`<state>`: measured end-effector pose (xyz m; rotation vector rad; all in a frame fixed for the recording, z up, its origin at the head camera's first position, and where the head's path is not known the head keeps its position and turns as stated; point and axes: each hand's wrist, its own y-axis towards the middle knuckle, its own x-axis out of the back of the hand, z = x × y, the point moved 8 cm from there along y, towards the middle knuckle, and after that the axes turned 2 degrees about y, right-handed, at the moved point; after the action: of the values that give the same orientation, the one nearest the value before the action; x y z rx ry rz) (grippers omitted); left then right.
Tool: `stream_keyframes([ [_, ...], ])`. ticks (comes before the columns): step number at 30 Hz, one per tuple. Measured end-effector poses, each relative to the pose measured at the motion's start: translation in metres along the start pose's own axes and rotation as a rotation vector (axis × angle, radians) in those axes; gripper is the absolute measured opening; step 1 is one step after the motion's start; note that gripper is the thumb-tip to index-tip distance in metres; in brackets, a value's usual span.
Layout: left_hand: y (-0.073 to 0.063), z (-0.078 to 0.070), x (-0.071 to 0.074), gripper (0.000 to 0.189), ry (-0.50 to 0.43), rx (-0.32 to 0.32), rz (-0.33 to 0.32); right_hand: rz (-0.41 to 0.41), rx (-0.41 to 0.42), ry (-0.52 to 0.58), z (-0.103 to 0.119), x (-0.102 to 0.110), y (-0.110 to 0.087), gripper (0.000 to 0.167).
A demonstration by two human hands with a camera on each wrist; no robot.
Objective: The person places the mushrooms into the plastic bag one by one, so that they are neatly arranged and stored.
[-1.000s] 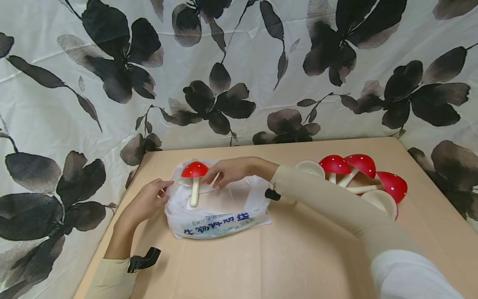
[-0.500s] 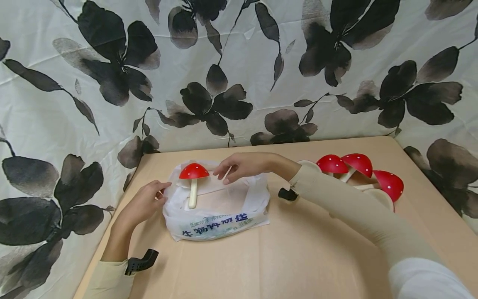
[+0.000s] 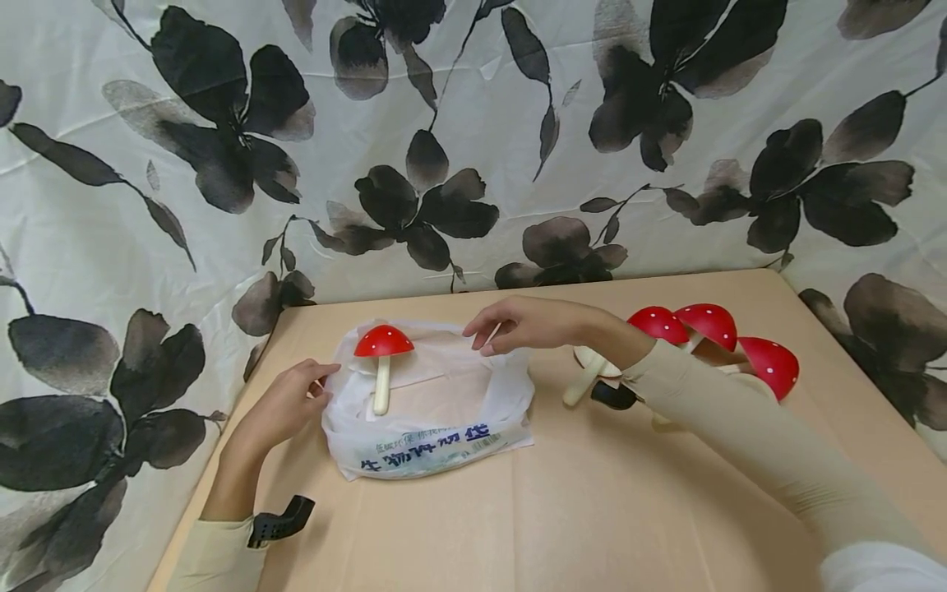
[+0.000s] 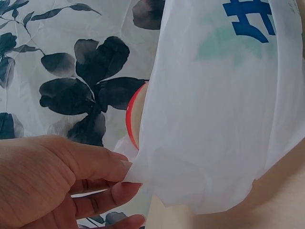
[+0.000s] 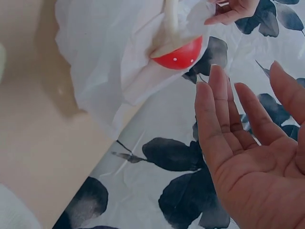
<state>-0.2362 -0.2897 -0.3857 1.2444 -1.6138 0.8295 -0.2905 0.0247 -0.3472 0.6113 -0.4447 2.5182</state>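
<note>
A toy mushroom (image 3: pixel 383 341) with a white-dotted red cap and pale stem lies at the mouth of a white plastic bag (image 3: pixel 436 452) printed with blue characters. At the bag's left edge, my left hand (image 3: pixel 284 403) pinches the plastic between thumb and finger, seen closely in the left wrist view on the bag (image 4: pixel 214 119). My right hand (image 3: pixel 528 322) hovers over the bag's far right corner, holding nothing. Its fingers (image 5: pixel 207 109) are loosely extended in the right wrist view, apart from the mushroom (image 5: pixel 181 56).
Several more toy mushrooms lie at the right of the table (image 3: pixel 592 493), including a red-capped one (image 3: pixel 773 366) and another with its stem (image 3: pixel 584 382) pointing toward me. My right forearm partly covers them. A floral cloth (image 3: pixel 473 123) hangs behind the table.
My right hand has moved away from the mushroom on the bag, to the right, uncovering more of the bag. My left hand has stayed at the bag's left edge.
</note>
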Motion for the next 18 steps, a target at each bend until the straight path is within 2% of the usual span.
stream_keyframes([
  [9, -0.001, 0.000, 0.000, 0.039, 0.013, 0.011, 0.005, -0.077, -0.010, 0.042, -0.013, 0.012, -0.032, 0.046],
  [18, -0.001, -0.001, 0.001, 0.038, 0.014, -0.008, -0.007, -0.120, -0.063, 0.095, -0.027, 0.017, -0.054, 0.054],
])
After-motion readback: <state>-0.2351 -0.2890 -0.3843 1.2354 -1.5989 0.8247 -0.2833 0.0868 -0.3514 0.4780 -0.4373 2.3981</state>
